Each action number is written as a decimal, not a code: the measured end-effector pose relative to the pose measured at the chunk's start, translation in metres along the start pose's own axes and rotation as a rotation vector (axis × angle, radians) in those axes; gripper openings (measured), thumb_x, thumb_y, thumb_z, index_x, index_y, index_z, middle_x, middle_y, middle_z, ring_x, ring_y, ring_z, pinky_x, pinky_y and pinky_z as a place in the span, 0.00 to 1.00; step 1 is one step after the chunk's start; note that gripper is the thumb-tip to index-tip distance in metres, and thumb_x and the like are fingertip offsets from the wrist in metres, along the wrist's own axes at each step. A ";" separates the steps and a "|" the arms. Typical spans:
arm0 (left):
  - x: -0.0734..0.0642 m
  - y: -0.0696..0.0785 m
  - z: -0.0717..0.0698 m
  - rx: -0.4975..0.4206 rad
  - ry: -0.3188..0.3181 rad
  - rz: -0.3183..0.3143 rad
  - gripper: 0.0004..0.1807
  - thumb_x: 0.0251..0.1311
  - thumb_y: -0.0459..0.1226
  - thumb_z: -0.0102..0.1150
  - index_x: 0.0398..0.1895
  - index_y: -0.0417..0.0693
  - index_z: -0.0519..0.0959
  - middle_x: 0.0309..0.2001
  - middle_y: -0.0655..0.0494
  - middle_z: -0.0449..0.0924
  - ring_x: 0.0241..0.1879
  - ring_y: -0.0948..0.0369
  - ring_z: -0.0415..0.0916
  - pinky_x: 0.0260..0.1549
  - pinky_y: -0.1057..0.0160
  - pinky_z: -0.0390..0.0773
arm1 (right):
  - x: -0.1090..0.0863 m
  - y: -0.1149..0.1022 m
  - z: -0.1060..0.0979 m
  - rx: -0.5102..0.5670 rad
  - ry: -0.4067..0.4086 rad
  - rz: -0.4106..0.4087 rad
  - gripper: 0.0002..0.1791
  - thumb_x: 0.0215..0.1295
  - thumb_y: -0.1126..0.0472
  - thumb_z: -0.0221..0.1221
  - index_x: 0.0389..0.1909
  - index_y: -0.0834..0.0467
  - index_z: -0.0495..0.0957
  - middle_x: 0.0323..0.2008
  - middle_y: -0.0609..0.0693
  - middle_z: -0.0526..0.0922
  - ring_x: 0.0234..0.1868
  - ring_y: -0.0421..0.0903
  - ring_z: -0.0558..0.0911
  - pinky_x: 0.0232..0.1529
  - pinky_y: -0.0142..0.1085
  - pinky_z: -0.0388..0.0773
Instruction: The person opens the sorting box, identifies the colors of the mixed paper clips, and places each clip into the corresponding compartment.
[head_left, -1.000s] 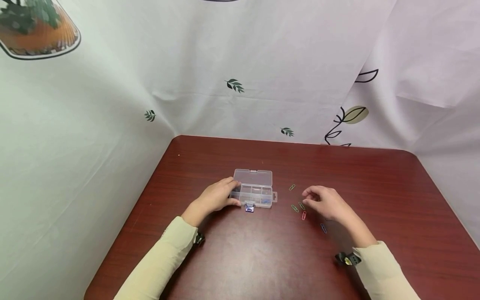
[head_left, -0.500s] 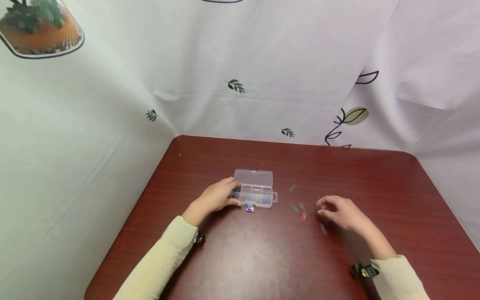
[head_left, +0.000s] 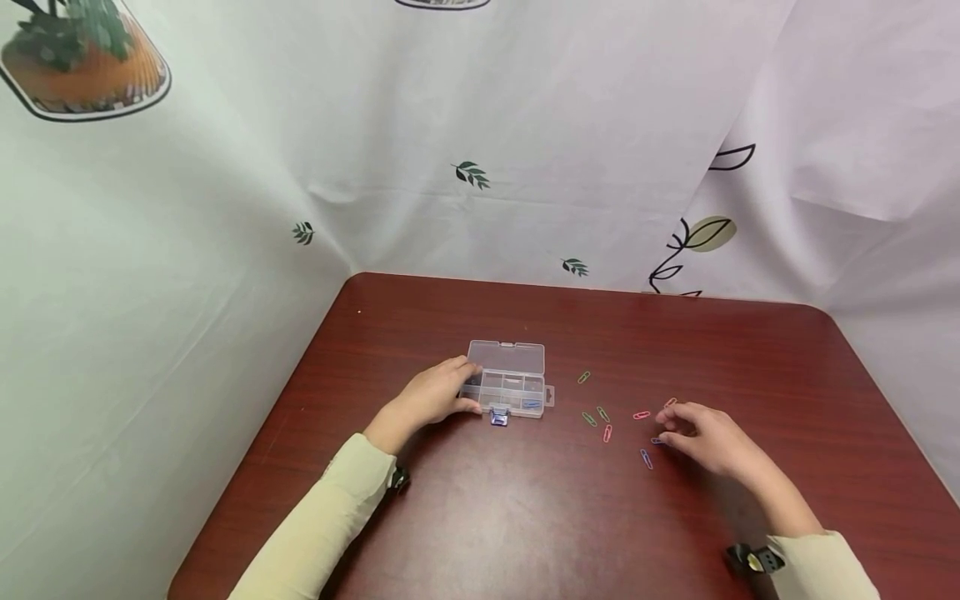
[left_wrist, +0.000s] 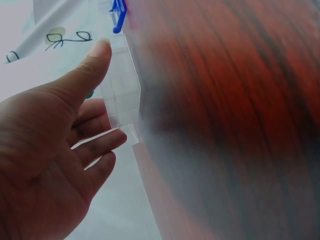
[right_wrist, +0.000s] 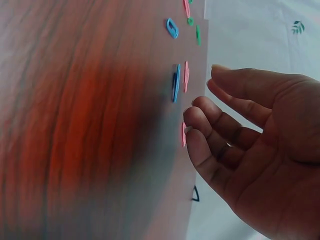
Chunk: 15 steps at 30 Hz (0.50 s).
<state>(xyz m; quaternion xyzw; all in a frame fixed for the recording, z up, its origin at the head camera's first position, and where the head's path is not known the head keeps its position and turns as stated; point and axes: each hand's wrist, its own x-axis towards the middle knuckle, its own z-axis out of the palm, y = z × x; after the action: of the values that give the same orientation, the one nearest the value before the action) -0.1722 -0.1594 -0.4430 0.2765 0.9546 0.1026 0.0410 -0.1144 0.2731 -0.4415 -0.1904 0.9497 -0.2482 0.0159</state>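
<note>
A clear plastic compartment box (head_left: 512,392) stands on the table with its lid (head_left: 507,358) raised and its blue latch (head_left: 499,417) hanging at the front. My left hand (head_left: 431,392) grips the box's left end, thumb at the front and fingers towards the back. At least one blue paper clip (head_left: 532,404) lies in a front right compartment. My right hand (head_left: 701,433) hovers low with loosely curled fingers, holding nothing visible. Close to its fingertips lie a blue paper clip (head_left: 657,441), a pink paper clip (head_left: 641,415) and a reddish paper clip (head_left: 670,402).
Between box and right hand are green paper clips (head_left: 584,377) (head_left: 603,414) (head_left: 589,419) and a red paper clip (head_left: 607,433). Another blue paper clip (head_left: 647,458) lies nearer the front. The brown table (head_left: 480,517) meets a white patterned cloth (head_left: 525,208) behind and at the sides.
My right hand has drawn away to the right and slightly towards me, uncovering the pink and reddish paper clips. The left hand and box have stayed in place.
</note>
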 end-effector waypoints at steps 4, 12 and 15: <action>0.000 0.000 0.001 0.005 0.001 -0.003 0.37 0.57 0.55 0.70 0.63 0.43 0.76 0.55 0.51 0.77 0.54 0.55 0.76 0.58 0.55 0.77 | -0.003 0.004 0.000 -0.024 -0.005 0.002 0.08 0.58 0.62 0.71 0.37 0.52 0.84 0.33 0.38 0.80 0.36 0.38 0.78 0.41 0.40 0.77; 0.000 0.000 0.001 0.001 0.006 0.003 0.37 0.57 0.54 0.70 0.64 0.42 0.76 0.56 0.50 0.77 0.56 0.54 0.76 0.59 0.54 0.76 | -0.006 0.008 0.005 -0.034 -0.002 -0.015 0.09 0.57 0.63 0.72 0.37 0.52 0.84 0.34 0.40 0.80 0.37 0.40 0.79 0.41 0.41 0.77; 0.000 0.000 0.001 -0.003 0.011 0.008 0.37 0.56 0.54 0.71 0.64 0.42 0.76 0.56 0.50 0.78 0.57 0.53 0.76 0.60 0.54 0.76 | -0.006 0.010 0.008 -0.040 0.009 -0.038 0.09 0.56 0.64 0.72 0.36 0.53 0.84 0.34 0.40 0.80 0.36 0.40 0.79 0.39 0.40 0.77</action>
<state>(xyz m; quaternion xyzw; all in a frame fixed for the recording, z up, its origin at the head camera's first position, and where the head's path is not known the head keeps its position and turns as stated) -0.1722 -0.1596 -0.4437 0.2798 0.9536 0.1056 0.0354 -0.1116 0.2797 -0.4533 -0.2076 0.9508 -0.2300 0.0032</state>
